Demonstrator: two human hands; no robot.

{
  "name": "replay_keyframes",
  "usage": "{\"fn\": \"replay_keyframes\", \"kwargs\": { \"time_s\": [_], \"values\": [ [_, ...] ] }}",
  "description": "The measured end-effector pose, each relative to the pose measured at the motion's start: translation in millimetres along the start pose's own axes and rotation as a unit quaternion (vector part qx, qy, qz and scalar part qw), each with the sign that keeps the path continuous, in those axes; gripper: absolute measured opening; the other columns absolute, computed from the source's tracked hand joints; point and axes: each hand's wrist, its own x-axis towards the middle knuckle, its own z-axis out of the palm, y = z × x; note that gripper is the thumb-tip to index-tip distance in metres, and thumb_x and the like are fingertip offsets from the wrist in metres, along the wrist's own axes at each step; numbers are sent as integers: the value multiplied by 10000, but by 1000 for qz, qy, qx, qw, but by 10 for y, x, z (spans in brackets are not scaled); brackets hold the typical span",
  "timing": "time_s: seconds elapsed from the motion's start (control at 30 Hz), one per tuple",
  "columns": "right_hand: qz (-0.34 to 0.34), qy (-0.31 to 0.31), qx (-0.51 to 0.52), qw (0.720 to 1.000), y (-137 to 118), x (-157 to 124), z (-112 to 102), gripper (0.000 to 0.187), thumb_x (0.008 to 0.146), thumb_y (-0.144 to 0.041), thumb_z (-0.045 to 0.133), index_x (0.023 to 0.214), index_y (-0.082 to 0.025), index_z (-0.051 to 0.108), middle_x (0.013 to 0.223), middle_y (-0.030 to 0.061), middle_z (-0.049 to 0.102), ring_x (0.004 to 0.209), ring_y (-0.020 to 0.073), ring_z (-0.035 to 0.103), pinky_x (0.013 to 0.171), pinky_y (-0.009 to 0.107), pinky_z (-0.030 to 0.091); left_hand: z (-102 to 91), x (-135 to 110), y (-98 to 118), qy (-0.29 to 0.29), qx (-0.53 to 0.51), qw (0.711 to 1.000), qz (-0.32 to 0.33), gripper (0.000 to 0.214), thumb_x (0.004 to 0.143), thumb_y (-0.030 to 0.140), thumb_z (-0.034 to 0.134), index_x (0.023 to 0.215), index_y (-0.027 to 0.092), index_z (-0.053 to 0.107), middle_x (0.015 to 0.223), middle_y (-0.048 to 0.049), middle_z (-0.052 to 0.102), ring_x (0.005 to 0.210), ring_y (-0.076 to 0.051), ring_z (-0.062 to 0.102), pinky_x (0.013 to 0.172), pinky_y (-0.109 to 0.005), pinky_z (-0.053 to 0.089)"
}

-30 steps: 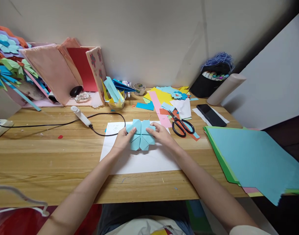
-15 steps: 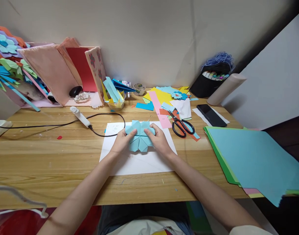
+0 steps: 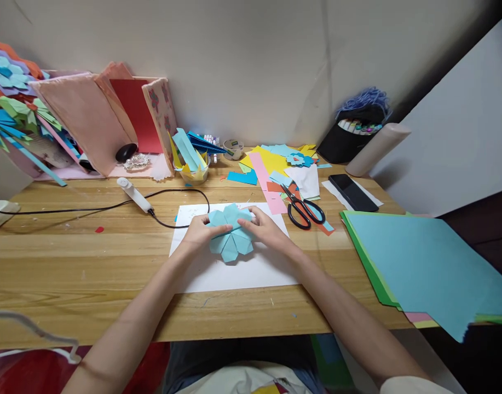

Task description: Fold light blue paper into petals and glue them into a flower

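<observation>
Both hands were on the blue paper flower (image 3: 231,241): left hand (image 3: 199,232) pinched its left edge and right hand (image 3: 267,230) pinched its upper right edge, fingers curled, not spread. The flower sat over the white sheet (image 3: 234,276) at mid tabletop (image 3: 90,262), just in front of the person; couldn't tell if it lay flat or was lifted slightly. Containers: a small clear bowl (image 3: 194,176) behind the sheet held blue and yellow paper strips (image 3: 185,149) that stuck up past the rim, leaning left. A black case (image 3: 341,146) at back right stood tilted against the wall, open end up, packed with markers (image 3: 359,127), caps showing; blue yarn (image 3: 368,98) was piled on top of it. A pale tube (image 3: 378,149) leaned just beside the case. Loose items: scissors (image 3: 304,210) lay right of the sheet on paper scraps, a phone (image 3: 352,192) lay face down farther right, and a stack of coloured paper (image 3: 419,262) overhung the right edge. A tape roll (image 3: 233,146) sat near the bowl.
</observation>
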Motion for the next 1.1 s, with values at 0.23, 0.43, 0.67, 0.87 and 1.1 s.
{"fn": "replay_keyframes", "kwargs": {
  "time_s": [0.23,0.43,0.67,0.87,1.1],
  "values": [
    [49,-14,12,999,-21,0,-76,304,652,-434,640,669,-142,560,590,-4,546,537,106,500,516,225,393,-28,57,-30,46,-81,996,-13,417,436,347,782,760,109,668,855,-94,678,777,-231,603,697,-316,450],
    [13,94,-6,995,-44,-30,37,327,674,-429,602,533,-167,467,501,-35,425,483,90,388,460,219,297,21,4,13,63,-73,995,-35,345,451,326,768,706,120,659,774,-74,672,675,-197,585,609,-294,437],
    [-83,159,-129,975,-14,-46,22,393,809,-418,446,502,-176,406,518,-23,358,518,104,337,496,241,261,-30,5,-2,12,-20,999,-22,313,511,342,734,738,136,675,739,-50,664,650,-189,577,584,-281,421],
    [-135,141,-243,950,-36,-65,-23,357,853,-368,400,549,-182,419,522,-26,384,516,104,343,504,241,236,-55,-16,46,-53,86,994,46,261,557,328,685,727,134,645,717,-23,640,658,-174,555,598,-266,412],
    [-141,162,-321,922,16,-16,-35,364,873,-359,367,559,-185,432,513,-18,430,498,106,356,501,241,220,49,4,-40,-34,114,984,133,253,697,401,566,772,159,560,722,5,564,679,-144,495,620,-241,387]
  ]
}}
